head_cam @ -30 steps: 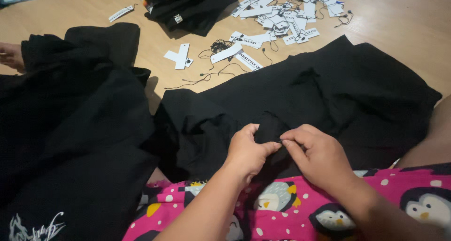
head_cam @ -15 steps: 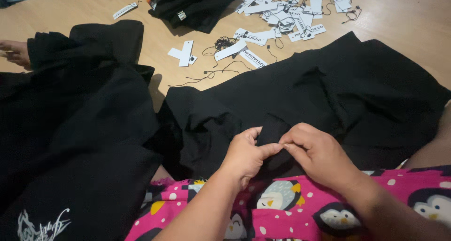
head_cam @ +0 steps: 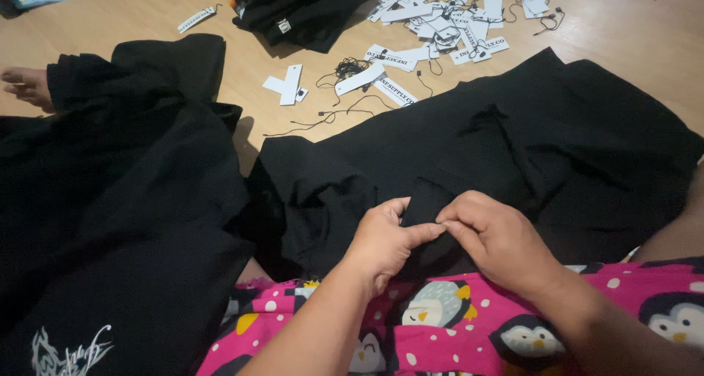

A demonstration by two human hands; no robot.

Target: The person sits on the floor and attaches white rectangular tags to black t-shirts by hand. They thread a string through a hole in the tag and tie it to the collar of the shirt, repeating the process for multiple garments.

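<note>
The black garment (head_cam: pixel 469 156) lies directly ahead of both hands, its long axis running left to right across the floor, its near edge drawn up over the lap. The left hand (head_cam: pixel 385 240) and right hand (head_cam: pixel 499 240) meet at that edge — each pinching the same small fold of cloth, fingertips almost touching, neither nearer than the other. Two hands, one garment in grasp — a second black pile (head_cam: pixel 110 222) lies left of them, and a scatter of white paper tags (head_cam: pixel 447 24), too many to count, well beyond.
</note>
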